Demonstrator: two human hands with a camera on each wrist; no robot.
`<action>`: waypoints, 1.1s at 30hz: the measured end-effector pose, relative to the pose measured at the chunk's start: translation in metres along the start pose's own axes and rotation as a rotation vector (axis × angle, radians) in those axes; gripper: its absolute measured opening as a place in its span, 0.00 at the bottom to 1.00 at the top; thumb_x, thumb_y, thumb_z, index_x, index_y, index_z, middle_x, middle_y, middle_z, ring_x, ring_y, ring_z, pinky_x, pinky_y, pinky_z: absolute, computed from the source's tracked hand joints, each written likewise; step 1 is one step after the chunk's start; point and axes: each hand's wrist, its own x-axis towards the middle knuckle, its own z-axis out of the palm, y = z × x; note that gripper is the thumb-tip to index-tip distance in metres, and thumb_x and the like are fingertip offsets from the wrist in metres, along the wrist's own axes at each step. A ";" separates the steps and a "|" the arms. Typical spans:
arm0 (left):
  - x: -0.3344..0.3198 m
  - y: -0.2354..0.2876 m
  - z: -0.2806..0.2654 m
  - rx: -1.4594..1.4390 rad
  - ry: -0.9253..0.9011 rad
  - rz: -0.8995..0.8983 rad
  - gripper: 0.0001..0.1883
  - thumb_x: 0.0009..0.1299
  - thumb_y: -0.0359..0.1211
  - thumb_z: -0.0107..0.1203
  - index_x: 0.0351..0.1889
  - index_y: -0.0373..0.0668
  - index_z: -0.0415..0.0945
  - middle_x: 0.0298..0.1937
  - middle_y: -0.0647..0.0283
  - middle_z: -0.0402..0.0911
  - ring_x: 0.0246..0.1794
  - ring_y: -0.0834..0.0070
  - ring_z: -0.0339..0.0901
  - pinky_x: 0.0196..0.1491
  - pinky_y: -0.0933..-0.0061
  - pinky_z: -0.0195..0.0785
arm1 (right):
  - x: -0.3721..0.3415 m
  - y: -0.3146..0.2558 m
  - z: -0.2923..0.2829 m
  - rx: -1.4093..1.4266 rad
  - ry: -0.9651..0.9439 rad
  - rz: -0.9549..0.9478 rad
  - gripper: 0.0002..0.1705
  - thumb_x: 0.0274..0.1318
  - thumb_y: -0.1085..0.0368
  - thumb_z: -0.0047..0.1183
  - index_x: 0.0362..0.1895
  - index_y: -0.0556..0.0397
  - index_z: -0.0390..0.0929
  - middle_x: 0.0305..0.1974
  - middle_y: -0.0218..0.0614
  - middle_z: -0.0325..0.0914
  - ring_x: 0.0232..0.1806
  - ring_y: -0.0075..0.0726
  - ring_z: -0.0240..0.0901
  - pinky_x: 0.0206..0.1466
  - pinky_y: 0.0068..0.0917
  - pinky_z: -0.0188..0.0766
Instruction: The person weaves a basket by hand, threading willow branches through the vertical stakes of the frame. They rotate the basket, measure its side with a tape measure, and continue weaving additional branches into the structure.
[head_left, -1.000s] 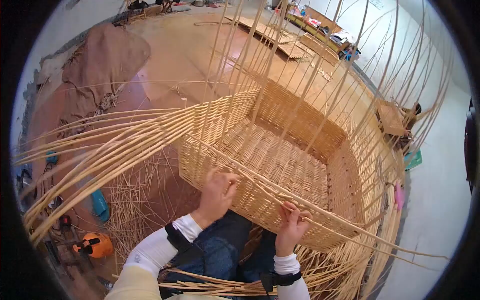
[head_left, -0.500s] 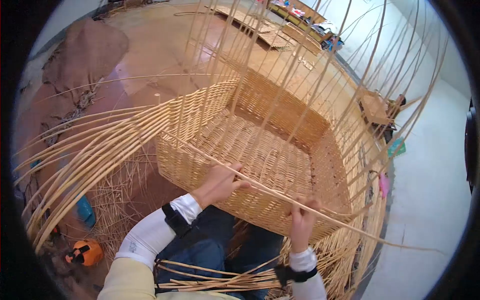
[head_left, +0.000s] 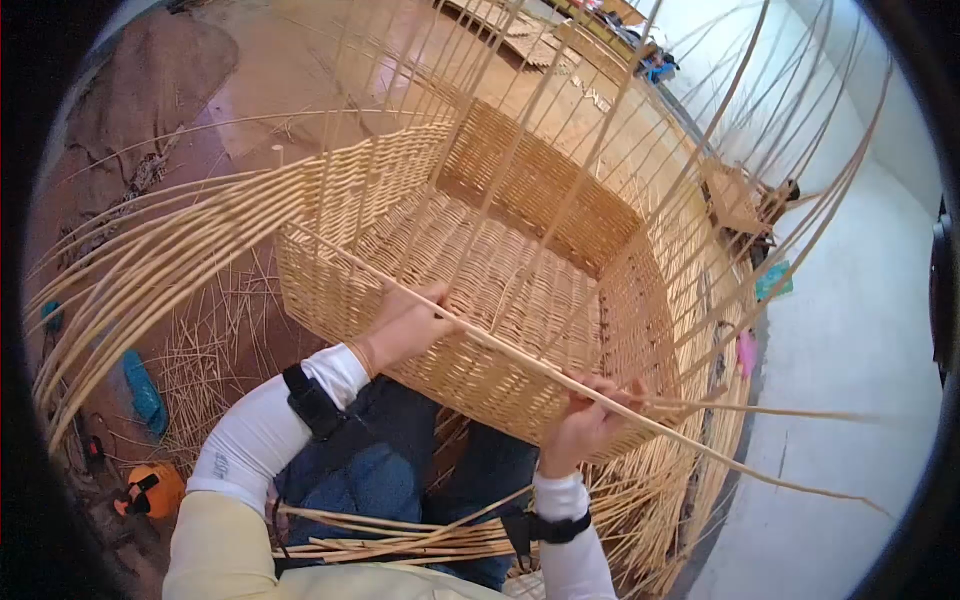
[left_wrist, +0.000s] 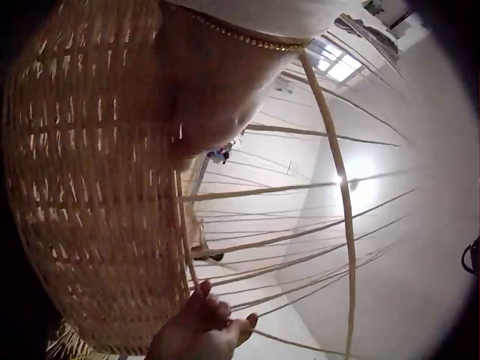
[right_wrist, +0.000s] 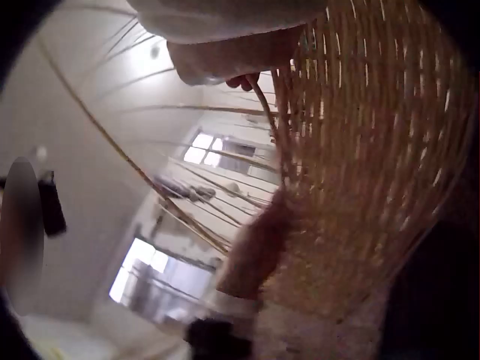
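Note:
A rectangular woven basket [head_left: 450,370] with tall upright stakes sits tilted over the person's lap. Along its near rim runs a long pale rod [head_left: 510,350], its tip stretching out past the right corner. The left hand [head_left: 405,325] grips the rim and the rod left of the middle, thumb on the inner side. Farther right, the right hand [head_left: 585,420] pinches rods at the same rim with curled fingers. In the left wrist view the right hand [left_wrist: 206,326] is at the rim; the right wrist view shows the left hand [right_wrist: 259,251] against the weave.
Many loose rods [head_left: 170,240] fan out from the basket's left side. Cut scraps [head_left: 200,370], a blue item [head_left: 145,392] and an orange object [head_left: 155,490] lie on the floor at left. Rods rest across the lap [head_left: 400,540]; a long bundle [head_left: 690,480] lies at right.
Both hands shifted onto the rim rod; the left hand now closes around it. The right hand's fingers have moved among the rods. The basket appears farther left and higher in the head view.

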 end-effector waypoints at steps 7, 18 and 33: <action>-0.011 0.023 0.006 0.302 0.039 -0.086 0.31 0.55 0.66 0.59 0.30 0.45 0.75 0.30 0.61 0.81 0.38 0.61 0.79 0.64 0.48 0.48 | -0.024 -0.038 0.002 0.131 -0.020 0.243 0.19 0.74 0.57 0.36 0.65 0.42 0.54 0.25 0.29 0.62 0.29 0.29 0.63 0.49 0.43 0.74; -0.023 0.079 0.049 -0.181 0.117 0.506 0.10 0.69 0.35 0.59 0.37 0.38 0.73 0.30 0.59 0.78 0.31 0.69 0.77 0.39 0.69 0.69 | -0.006 -0.020 -0.029 0.179 -0.068 0.341 0.15 0.74 0.62 0.35 0.61 0.42 0.54 0.41 0.44 0.75 0.43 0.40 0.76 0.53 0.40 0.75; -0.013 0.085 0.082 -0.063 0.015 0.208 0.16 0.66 0.41 0.61 0.29 0.37 0.72 0.22 0.55 0.76 0.21 0.66 0.74 0.26 0.65 0.65 | 0.135 -0.064 0.037 -0.922 -0.587 -0.719 0.26 0.62 0.72 0.50 0.63 0.60 0.61 0.48 0.48 0.77 0.42 0.40 0.77 0.44 0.30 0.74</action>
